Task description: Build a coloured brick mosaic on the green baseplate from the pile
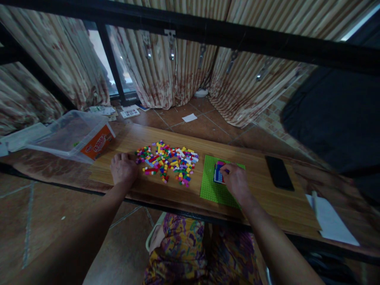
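Note:
My left hand point(123, 170) rests on the wooden board with its fingers curled under, at the left edge of a pile of small toy bricks point(166, 158) in many colours. Whatever may be inside those fingers is hidden. Over a green baseplate point(209, 186), my right hand point(236, 181) is closed in a pinch on a small dark blue brick point(226, 171), partly covered by the fingers. Just beneath and left of these fingertips sits a small block of joined bricks point(218, 174) on the baseplate, blue, pink and white; its right side is hidden.
Left of the board stands a clear plastic box point(68, 136) with an orange label. A black phone point(279, 173) lies on the board's right side. Beyond it are white paper point(335, 221) and a pen point(314, 204). Patterned curtains point(190, 71) hang behind a dark horizontal bar.

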Motion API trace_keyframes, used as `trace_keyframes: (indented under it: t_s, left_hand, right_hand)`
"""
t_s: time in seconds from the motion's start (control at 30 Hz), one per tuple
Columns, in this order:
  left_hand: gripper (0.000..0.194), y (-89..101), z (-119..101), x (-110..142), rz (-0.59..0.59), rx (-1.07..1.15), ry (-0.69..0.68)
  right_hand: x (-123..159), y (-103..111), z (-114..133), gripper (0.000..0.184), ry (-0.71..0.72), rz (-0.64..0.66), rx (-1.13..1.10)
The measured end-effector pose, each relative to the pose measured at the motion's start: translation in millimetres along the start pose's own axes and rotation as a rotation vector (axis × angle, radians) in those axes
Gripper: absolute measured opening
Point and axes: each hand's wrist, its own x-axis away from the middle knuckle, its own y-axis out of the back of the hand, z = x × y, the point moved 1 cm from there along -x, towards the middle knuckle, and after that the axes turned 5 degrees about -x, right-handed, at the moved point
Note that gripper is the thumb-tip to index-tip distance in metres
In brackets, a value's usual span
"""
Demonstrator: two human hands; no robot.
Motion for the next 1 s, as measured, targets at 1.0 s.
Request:
trace_keyframes:
  t_s: [1.0]
  left_hand:
    - [0.034,-1.0,1,-2,0.008,0.014,-0.001]
  right_hand:
    - [35,16,-4,0.031,-0.361,-0.172,-0.708]
